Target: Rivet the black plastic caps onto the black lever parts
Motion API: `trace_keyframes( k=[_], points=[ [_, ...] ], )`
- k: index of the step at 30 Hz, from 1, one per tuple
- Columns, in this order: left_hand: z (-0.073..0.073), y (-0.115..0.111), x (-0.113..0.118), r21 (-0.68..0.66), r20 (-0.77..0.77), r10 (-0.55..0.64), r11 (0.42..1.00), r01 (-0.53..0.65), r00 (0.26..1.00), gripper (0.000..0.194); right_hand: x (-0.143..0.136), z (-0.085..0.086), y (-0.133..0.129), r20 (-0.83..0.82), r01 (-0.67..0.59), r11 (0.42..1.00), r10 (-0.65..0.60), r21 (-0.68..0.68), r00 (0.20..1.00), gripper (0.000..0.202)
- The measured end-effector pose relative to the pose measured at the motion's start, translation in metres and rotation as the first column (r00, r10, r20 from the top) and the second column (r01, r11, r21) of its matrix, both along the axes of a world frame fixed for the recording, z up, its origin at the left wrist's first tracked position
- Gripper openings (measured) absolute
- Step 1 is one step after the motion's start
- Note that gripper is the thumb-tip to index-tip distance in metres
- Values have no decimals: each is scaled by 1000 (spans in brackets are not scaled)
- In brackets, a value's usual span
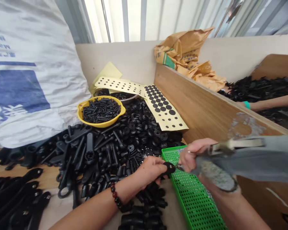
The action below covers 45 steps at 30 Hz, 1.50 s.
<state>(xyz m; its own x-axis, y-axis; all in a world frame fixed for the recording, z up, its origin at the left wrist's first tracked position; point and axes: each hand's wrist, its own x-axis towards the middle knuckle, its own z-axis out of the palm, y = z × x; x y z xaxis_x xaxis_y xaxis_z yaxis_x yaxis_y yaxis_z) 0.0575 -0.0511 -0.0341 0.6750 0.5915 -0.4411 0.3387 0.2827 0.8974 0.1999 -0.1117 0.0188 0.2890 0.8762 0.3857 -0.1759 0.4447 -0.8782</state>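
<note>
My left hand (151, 169), with a dark bead bracelet at the wrist, pinches a black plastic lever part (170, 167) with a rounded end. My right hand (190, 153) is closed around the front of a grey power screwdriver (254, 158), smeared by motion. The tool's tip points left and meets or nearly meets the rounded end of the part; contact cannot be made out. Below both hands lies a green perforated tray (194, 198) with small shiny pieces, probably screws. Loose black plastic parts (110, 150) are heaped left of my left hand.
A yellow bowl (100, 124) holds black screw-shaped pieces. Behind it lie yellow sheets with black dots (166, 119). A white sack (38, 57) stands at left. A wooden divider (194, 95) runs along the right; beyond it another person's arm (273, 101) reaches over black parts.
</note>
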Motion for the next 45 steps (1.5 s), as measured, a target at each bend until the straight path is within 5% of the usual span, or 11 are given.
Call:
trace_keyframes(
  k=[4, 12, 26, 40, 45],
  points=[
    [-6, 2, -4, -25, 30, -55, 998, 56, 998, 25, 7, -3, 12, -86, 75, 997, -74, 14, 994, 28],
    [-14, 5, -6, -78, 32, -87, 993, 90, 996, 31, 10, -40, 30, -57, 159, 983, -164, -90, 985, 25],
    [-10, 2, -4, -65, 73, -70, 995, 75, 995, 30, 8, -46, 27, -50, 195, 976, -200, -96, 978, 24],
    [-22, 1, -7, 32, 27, -113, 993, 112, 993, 30, -2, 13, -5, -77, 159, 986, -155, 52, 985, 25],
    [-17, 0, -6, 48, 37, -106, 993, 104, 994, 27, -13, 12, -10, -39, 82, 993, -79, 81, 996, 16]
  ],
)
